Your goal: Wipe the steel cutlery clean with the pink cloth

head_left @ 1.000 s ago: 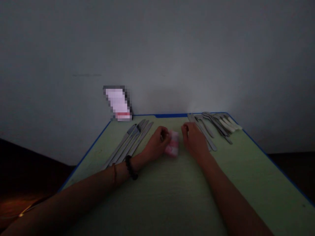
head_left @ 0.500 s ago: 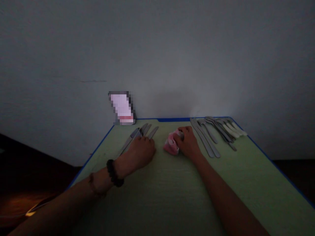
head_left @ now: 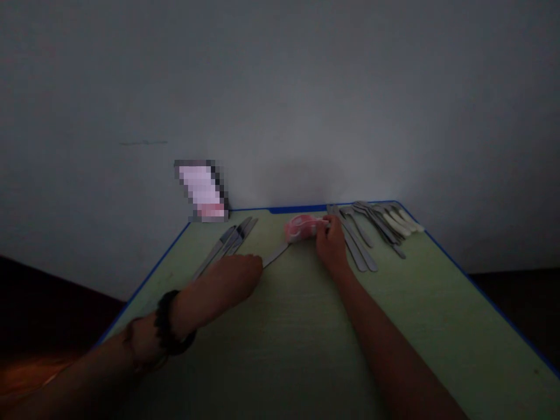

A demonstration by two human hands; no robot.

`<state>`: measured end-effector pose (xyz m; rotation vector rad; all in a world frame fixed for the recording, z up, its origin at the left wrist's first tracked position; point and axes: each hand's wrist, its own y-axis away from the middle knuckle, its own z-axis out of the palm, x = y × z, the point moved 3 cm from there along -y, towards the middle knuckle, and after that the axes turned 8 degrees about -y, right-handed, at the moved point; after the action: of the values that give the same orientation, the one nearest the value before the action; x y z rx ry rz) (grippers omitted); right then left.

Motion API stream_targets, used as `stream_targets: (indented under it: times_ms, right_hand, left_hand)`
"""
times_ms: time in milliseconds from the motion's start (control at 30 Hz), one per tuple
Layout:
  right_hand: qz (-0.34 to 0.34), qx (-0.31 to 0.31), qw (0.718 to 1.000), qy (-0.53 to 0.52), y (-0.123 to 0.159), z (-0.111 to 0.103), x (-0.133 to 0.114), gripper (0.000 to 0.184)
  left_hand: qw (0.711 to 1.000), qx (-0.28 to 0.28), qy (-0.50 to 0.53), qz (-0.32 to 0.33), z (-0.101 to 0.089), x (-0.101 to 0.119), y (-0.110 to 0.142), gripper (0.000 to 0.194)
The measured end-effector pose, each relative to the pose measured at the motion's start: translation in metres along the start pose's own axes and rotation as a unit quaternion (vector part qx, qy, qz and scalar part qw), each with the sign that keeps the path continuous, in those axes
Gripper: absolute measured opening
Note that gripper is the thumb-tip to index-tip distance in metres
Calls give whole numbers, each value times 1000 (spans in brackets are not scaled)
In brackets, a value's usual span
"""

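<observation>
My left hand (head_left: 234, 274) is closed around the handle of a table knife (head_left: 276, 255), whose blade points up and to the right. The blade's tip meets the lower left edge of a pink and white cloth (head_left: 301, 227). My right hand (head_left: 331, 245) pinches the right end of that bunched cloth between thumb and fingers. Just beyond my left hand lie several more table knives (head_left: 231, 238), side by side, their lower ends partly covered by the hand. Close to the right hand, two long knives (head_left: 356, 251) rest on the table.
Spoons (head_left: 361, 230), forks (head_left: 380, 224) and several pale-handled pieces of cutlery (head_left: 402, 221) lie at the table's back right. A phone (head_left: 203, 189) with a blurred screen leans against the wall (head_left: 280, 105) at back left. Blue edging rims the pale green table (head_left: 289, 350).
My left hand has drawn one knife away from the group toward the cloth. The cloth, held in my right hand, has lifted and spread leftward to the blade. The view has shifted slightly right.
</observation>
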<state>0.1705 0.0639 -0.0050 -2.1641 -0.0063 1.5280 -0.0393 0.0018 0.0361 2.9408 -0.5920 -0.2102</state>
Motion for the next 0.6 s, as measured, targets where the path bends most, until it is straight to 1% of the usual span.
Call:
stream_targets:
  times_ms: [67,100,167,200,300,400,433,500,533,600]
  right_hand:
    - [8,20,1000,-6,0,-1,1,25]
    - [12,32,999,-9,0,-2,1,25]
    - [22,39,999,-19,1,-3,1,24]
    - [29,33,999,-25,1,-3,1,23]
    - [31,-14,998,-48,1,-2,0,25]
    - [-15,-58,997,-57,3,1,-3,31]
    - [-34,-68,996,-46,3,2,-3,35]
    - [-61,-86,994,-5,5,4,-4,42]
    - [-66,-93,993,21,6,5,-3,44]
    - [-62,-100,990,80,8,7,-3,37]
  left_hand:
    - [999,-21,-4,-26,-4,6,-5,16]
    - [999,-21,-13,-21,-7,12,-8,15]
    - [998,-45,-40,-11,-7,21,-13,15]
    - [998,-40,-39,-5,-6,24,-15,18]
    - [999,10,-31,-31,-1,22,-20,25]
    - [999,29,-10,-39,3,17,-25,28]
    - [999,35,17,-33,3,16,-27,27]
    - [993,44,107,-10,1,19,-30,24]
    - [985,50,165,-2,1,21,-31,22]
    - [956,67,286,-2,4,27,-33,20]
